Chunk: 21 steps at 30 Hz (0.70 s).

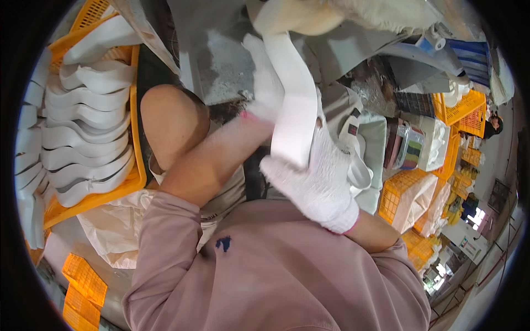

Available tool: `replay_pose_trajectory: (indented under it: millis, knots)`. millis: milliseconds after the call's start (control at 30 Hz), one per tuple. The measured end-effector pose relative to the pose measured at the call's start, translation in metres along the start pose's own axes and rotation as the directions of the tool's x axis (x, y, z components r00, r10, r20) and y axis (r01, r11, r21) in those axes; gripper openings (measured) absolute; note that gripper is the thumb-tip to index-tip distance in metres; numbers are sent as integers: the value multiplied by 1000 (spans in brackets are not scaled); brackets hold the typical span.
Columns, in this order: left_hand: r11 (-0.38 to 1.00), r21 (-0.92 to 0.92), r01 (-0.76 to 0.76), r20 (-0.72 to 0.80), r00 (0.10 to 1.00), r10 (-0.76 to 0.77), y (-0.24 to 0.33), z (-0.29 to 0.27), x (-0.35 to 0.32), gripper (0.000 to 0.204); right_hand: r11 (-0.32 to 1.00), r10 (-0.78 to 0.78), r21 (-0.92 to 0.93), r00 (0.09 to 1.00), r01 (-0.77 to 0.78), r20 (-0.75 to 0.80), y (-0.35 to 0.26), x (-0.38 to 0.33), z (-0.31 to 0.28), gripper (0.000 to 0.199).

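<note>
A long white wavy piece (297, 105), smooth and curved like a ribbon, stands in front of me. Its far end meets a cream, fuzzy round wheel (301, 16), blurred at the rim. My right hand (320, 179), in a white knitted glove, grips the near end, thumb on one side and fingers on the other. My left hand (266, 83), gloved alike, holds the piece from its left side. The left fingers reach toward the wheel, and the piece partly hides that hand.
At left, a yellow crate (137, 118) holds several stacked white wavy pieces (88, 127). A grey metal surface (223, 63) lies below the wheel. White strap loops (360, 168) hang right of my hand. More yellow crates (398, 198) line the right side. A person (493, 124) is far right.
</note>
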<state>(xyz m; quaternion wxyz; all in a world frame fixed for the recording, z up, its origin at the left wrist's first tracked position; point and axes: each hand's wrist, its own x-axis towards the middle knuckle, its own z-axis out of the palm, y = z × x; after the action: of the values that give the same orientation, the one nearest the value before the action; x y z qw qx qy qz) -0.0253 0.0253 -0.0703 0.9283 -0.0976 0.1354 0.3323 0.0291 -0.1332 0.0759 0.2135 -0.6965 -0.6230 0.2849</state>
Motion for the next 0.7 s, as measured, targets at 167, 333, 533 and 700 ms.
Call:
replay_pose_trajectory:
  millis: [167,333,533,700]
  knots:
    - [1000,-6,-24,-9,1000,24,20,26,-1,106,967,23,-252,998,-38,-62,-9,14,-8,60]
    - [999,36,-10,-41,999,12,26,39,6,110,920,-177,-380,966,94,-189,-7,50,-24,60]
    - [862,466,-198,-57,966,253,43,4,25,77,957,-187,-267,948,116,-257,-10,97,-16,52]
    - [512,823,-247,99,949,299,66,-7,23,48,998,-28,-66,968,12,-249,-10,88,-12,48]
